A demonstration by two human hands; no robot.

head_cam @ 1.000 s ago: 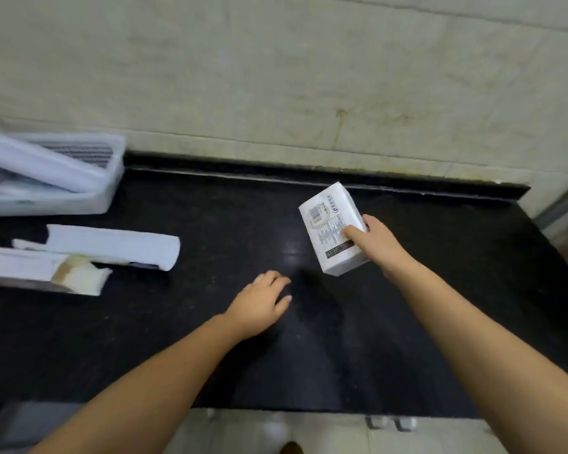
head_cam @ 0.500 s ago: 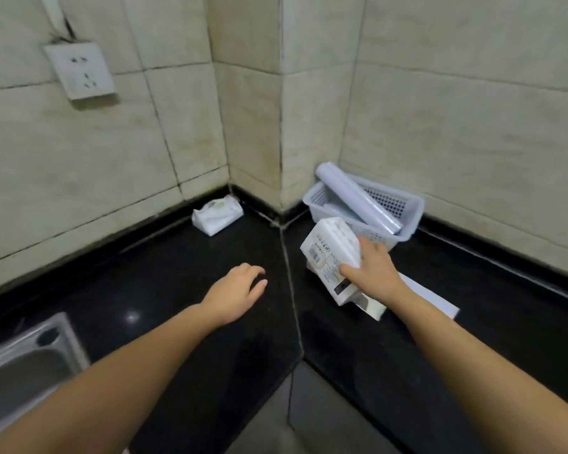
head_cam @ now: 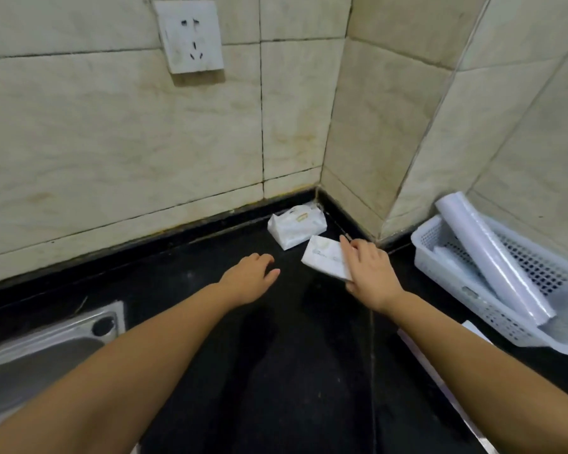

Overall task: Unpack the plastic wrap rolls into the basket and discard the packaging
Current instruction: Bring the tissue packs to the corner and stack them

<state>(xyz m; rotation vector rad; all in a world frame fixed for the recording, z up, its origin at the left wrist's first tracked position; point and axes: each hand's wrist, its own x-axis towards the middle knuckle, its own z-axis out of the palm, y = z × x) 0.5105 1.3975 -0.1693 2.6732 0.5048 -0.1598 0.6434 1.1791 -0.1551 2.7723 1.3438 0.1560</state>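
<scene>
My right hand [head_cam: 369,273] grips a white printed pack [head_cam: 325,257] low over the black counter, just in front of a second white pack [head_cam: 295,226] that lies in the wall corner. My left hand [head_cam: 251,278] hovers empty to the left, fingers loosely spread. At the right stands a white perforated basket [head_cam: 456,290] with a plastic wrap roll [head_cam: 492,257] leaning out of it. Part of a white box [head_cam: 473,327] shows beside my right forearm, mostly hidden.
A steel sink [head_cam: 46,348] sits at the lower left edge of the counter. A white wall socket [head_cam: 189,36] is mounted on the tiled wall above. The black counter [head_cam: 292,371] runs into a tiled corner.
My view swung left from the basket toward the corner. My right hand carried the white pack over and lowered it next to the pack in the corner. My left hand stayed empty.
</scene>
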